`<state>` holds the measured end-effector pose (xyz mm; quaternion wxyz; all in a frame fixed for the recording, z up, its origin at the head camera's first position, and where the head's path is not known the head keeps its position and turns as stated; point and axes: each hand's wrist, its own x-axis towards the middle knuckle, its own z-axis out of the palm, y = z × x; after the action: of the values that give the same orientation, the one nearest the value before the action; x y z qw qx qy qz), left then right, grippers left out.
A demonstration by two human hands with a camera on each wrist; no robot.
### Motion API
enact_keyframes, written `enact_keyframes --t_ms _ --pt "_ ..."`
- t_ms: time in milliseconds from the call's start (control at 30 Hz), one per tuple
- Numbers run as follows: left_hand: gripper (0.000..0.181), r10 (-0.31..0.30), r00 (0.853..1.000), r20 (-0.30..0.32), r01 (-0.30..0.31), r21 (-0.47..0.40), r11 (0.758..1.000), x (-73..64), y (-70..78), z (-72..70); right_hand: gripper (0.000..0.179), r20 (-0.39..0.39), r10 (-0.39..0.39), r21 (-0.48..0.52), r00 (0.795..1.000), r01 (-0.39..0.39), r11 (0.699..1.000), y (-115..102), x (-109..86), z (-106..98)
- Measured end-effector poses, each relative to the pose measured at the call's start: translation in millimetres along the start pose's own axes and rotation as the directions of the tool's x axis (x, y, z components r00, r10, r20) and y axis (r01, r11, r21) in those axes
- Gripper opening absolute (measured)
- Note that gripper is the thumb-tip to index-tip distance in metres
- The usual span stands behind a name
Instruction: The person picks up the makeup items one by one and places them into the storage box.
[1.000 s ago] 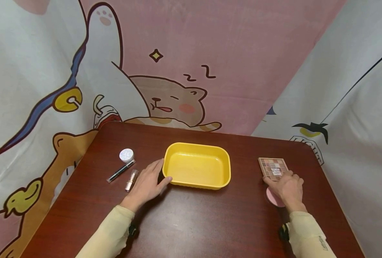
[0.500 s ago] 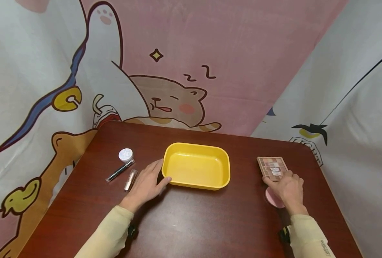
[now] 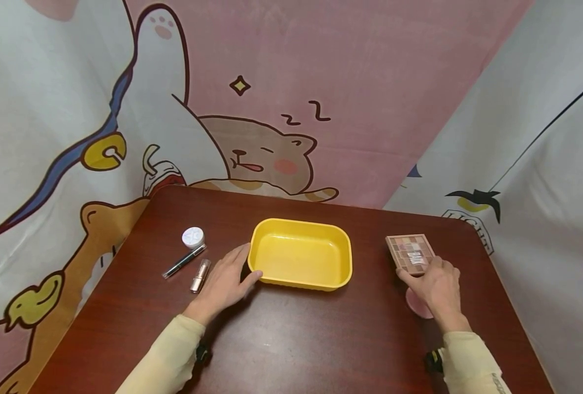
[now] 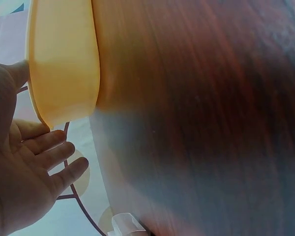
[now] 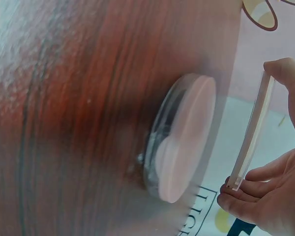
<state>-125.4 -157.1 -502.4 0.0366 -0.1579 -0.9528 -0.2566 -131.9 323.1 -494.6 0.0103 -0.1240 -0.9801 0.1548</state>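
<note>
My right hand (image 3: 440, 285) grips an eyeshadow palette (image 3: 410, 250) by its sides between thumb and fingers. In the right wrist view the palette (image 5: 251, 135) shows edge-on, raised off the table. Below that hand lies a round pink compact (image 5: 191, 142), partly covered by the hand in the head view. My left hand (image 3: 226, 280) rests at the left end of a yellow plastic bin (image 3: 343, 262), its fingers extended along the side. In the left wrist view the thumb and index fingertip meet the bin's rim (image 4: 64, 64).
Left of the bin, a round white jar (image 3: 193, 237), a slim dark pen-like tube (image 3: 184, 261) and a lipstick (image 3: 200, 276) lie on the brown table (image 3: 281, 339). A cartoon-printed cloth (image 3: 360, 82) hangs behind and along both sides.
The right hand has lifted the palette and shifted it slightly left, uncovering more of its near end. The left hand and the bin hold their place.
</note>
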Motion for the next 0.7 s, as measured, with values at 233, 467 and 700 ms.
enact_keyframes --t_ms 233,467,700 --pt "0.079 -0.001 1.0 -0.004 0.001 -0.004 1.0 0.0 -1.5 1.7 0.097 -0.047 -0.063 0.015 0.997 0.064 0.998 -10 -5.9 -3" --pt "0.08 0.001 1.0 0.0 -0.001 -0.002 1.0 -0.3 -1.8 1.7 0.095 -0.09 -0.12 0.036 0.989 0.124 0.992 -16 -10.3 -7" --pt "0.08 0.008 1.0 -0.008 -0.008 -0.003 1.0 -0.1 -1.1 1.0 0.1 -0.126 -0.162 0.04 0.979 0.168 0.985 -26 -15.7 -11"
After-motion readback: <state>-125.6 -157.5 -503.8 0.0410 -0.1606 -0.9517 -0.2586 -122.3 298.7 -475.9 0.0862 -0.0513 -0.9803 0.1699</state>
